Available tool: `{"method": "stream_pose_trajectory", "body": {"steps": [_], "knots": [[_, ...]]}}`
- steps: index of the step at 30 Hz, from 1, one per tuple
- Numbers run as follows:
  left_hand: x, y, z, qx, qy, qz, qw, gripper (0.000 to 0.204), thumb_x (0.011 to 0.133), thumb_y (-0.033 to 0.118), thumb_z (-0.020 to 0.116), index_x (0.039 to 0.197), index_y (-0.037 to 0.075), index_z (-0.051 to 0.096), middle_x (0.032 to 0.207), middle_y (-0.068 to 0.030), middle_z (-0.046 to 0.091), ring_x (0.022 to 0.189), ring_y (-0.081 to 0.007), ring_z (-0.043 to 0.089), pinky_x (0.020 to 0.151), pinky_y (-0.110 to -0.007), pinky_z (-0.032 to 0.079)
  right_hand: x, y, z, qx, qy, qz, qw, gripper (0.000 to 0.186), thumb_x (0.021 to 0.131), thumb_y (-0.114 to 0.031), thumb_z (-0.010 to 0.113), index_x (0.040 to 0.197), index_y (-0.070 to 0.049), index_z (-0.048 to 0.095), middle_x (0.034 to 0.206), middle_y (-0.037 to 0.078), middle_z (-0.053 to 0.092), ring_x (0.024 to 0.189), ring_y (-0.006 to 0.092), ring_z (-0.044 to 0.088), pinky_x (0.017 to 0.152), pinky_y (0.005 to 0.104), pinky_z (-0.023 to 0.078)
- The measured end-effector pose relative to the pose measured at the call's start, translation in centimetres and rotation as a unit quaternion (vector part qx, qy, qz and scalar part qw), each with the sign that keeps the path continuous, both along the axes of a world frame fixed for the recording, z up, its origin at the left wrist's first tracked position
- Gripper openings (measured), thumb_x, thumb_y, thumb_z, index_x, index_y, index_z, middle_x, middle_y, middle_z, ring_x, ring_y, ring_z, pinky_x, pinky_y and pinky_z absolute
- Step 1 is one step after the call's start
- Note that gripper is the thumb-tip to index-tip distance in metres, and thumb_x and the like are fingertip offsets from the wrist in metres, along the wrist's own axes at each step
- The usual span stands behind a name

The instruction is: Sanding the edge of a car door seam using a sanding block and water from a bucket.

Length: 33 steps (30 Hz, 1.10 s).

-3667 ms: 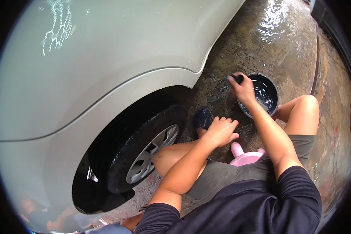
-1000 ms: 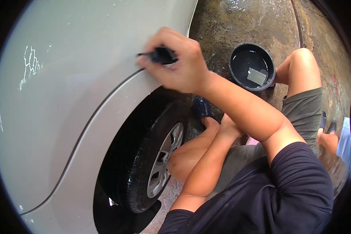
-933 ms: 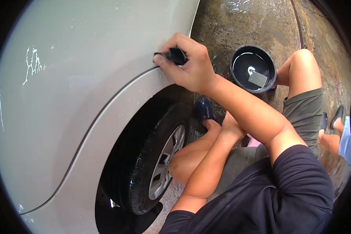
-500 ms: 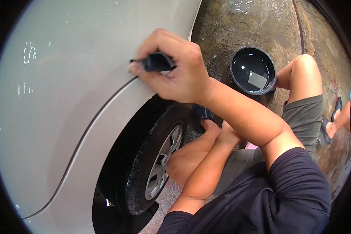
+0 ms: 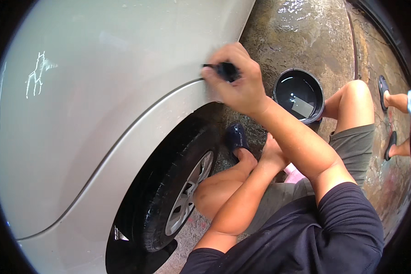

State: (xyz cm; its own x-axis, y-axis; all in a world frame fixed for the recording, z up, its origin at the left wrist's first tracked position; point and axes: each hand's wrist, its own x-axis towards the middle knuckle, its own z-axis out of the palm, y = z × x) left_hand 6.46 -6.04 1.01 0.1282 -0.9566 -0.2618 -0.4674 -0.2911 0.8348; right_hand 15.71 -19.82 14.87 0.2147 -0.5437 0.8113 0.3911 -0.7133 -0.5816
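Observation:
My right hand (image 5: 237, 80) is pressed close to the silver car panel (image 5: 100, 100), just above the curved crease over the wheel arch. Its fingers are wrapped round a small black block (image 5: 228, 71), blurred by motion; its exact kind is not clear. My left hand (image 5: 272, 153) rests low near my lap, partly behind my right forearm, its fingers hidden. Something pink (image 5: 294, 175) shows beside it; I cannot tell whether the hand holds it. Below the crease is the car's black tyre (image 5: 162, 196) with a silver wheel rim (image 5: 192, 194).
A round black bucket (image 5: 322, 109) of dark water stands on the wet concrete floor (image 5: 306, 41), beside my bent right knee. My foot in a dark clog (image 5: 236, 136) is next to the tyre. At the far right another person's feet in dark sandals (image 5: 383, 91) show.
My right hand has moved right along the panel with the black block, toward its edge. The view has shifted slightly, and the other person's feet have changed place.

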Motion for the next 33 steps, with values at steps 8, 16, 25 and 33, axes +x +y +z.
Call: {"method": "stream_pose_trajectory", "body": {"steps": [8, 16, 25, 33], "knots": [[0.3, 0.7, -1.4, -0.039, -0.120, -0.052, 0.991, 0.070, 0.088, 0.041, 0.080, 0.146, 0.007, 0.058, 0.156, -0.0222, 0.054, 0.141, -0.0405, 0.053, 0.113, -0.045, 0.045, 0.2, 0.4, -0.1, -0.024, -0.009, -0.016, 1.000, 0.017, 0.081, 0.001, 0.081, 0.090, -0.004, 0.067, 0.084, 0.007, 0.066, 0.079, 0.0246, 0.061, 0.075, 0.0353, 0.048], [-0.6, 0.1, 0.5, -0.030, -0.080, -0.053, 0.995, 0.057, 0.097, 0.039, 0.073, 0.143, 0.007, 0.063, 0.148, -0.0171, 0.063, 0.140, -0.0319, 0.057, 0.116, -0.044, 0.044, -1.2, -0.1, 0.1, -0.020, 0.036, -0.007, 0.999, 0.017, 0.082, -0.002, 0.082, 0.090, -0.004, 0.067, 0.084, 0.007, 0.067, 0.079, 0.0231, 0.059, 0.075, 0.0350, 0.048], [-0.6, -0.7, 2.8, 0.071, -0.198, -0.160, 0.965, 0.058, 0.100, 0.039, 0.070, 0.149, 0.009, 0.059, 0.156, -0.0159, 0.057, 0.146, -0.0303, 0.051, 0.120, -0.043, 0.040, -1.7, -1.1, 3.0, -0.049, 0.055, 0.008, 0.997, 0.019, 0.081, -0.002, 0.085, 0.088, -0.004, 0.067, 0.083, 0.006, 0.067, 0.080, 0.0218, 0.061, 0.073, 0.0321, 0.048], [-0.8, -0.4, 1.5, -0.051, -0.035, -0.026, 0.998, 0.057, 0.094, 0.036, 0.073, 0.143, 0.009, 0.064, 0.136, -0.0183, 0.067, 0.128, -0.0391, 0.060, 0.112, -0.062, 0.041, -0.5, -0.6, 7.2, -0.150, -0.016, 0.050, 0.987, 0.019, 0.079, -0.002, 0.086, 0.086, -0.005, 0.069, 0.083, 0.006, 0.068, 0.078, 0.0209, 0.060, 0.074, 0.0332, 0.047]]}}
